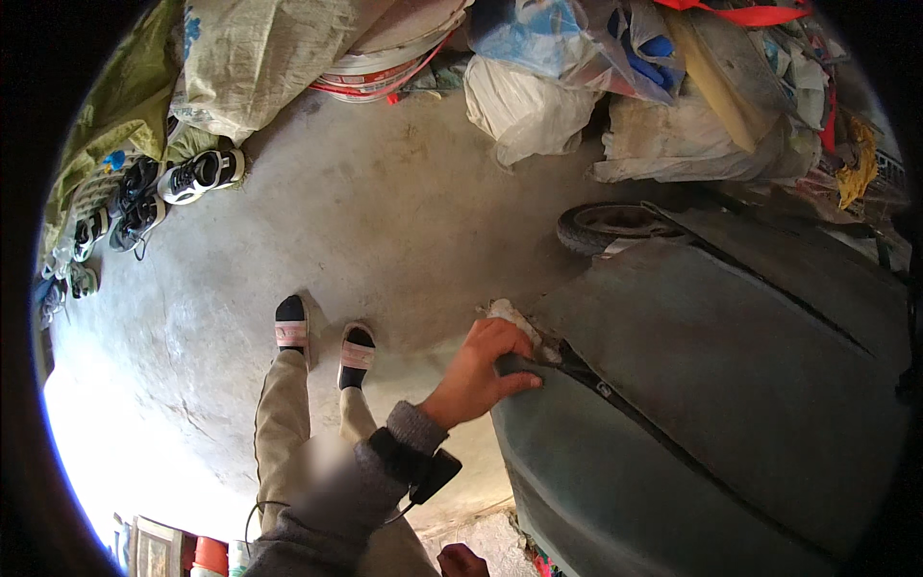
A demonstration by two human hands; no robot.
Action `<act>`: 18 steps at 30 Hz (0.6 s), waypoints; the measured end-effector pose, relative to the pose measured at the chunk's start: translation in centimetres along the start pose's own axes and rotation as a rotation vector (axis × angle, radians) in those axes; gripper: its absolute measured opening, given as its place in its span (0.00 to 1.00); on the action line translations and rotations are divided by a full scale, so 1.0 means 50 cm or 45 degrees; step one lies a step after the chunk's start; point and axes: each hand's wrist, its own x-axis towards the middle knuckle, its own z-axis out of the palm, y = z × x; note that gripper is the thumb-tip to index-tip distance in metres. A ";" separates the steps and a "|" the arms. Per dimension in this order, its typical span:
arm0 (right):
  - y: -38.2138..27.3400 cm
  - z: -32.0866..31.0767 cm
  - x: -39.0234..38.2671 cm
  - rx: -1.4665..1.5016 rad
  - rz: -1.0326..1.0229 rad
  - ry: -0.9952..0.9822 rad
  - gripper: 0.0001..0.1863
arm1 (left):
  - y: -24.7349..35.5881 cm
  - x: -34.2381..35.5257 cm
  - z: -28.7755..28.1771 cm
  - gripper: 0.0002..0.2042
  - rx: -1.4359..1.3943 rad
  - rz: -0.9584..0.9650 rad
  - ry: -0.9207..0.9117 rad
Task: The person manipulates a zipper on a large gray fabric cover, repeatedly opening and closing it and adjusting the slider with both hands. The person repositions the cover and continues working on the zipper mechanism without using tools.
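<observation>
My left hand grips the edge of a dark grey-green cover, fingers curled over it beside a pale, rough patch at its corner. A grey sleeve with a black strap and small black device is on that wrist. The cover fills the right side, crossed by long dark slits, with a tyred wheel showing at its upper end. My right hand is only partly visible at the lower edge; what its fingers are doing is hidden.
Several shoes line the left side. Sacks, plastic bags and stacked white buckets crowd the far side. My sandalled feet stand on concrete floor. A wooden piece and red bucket are at lower left.
</observation>
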 end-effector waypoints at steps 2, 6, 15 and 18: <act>-0.006 0.023 0.010 -0.039 -0.077 0.041 0.05 | 0.005 -0.010 -0.005 0.16 0.000 0.017 0.035; 0.007 0.059 0.020 -0.069 -0.063 0.001 0.05 | 0.013 -0.025 -0.024 0.15 0.012 0.042 0.067; 0.040 0.086 0.029 0.049 -0.006 -0.016 0.06 | 0.019 -0.022 -0.043 0.13 0.012 0.083 0.001; 0.045 0.086 0.032 0.026 -0.049 -0.005 0.05 | 0.018 -0.020 -0.044 0.11 0.020 0.141 -0.023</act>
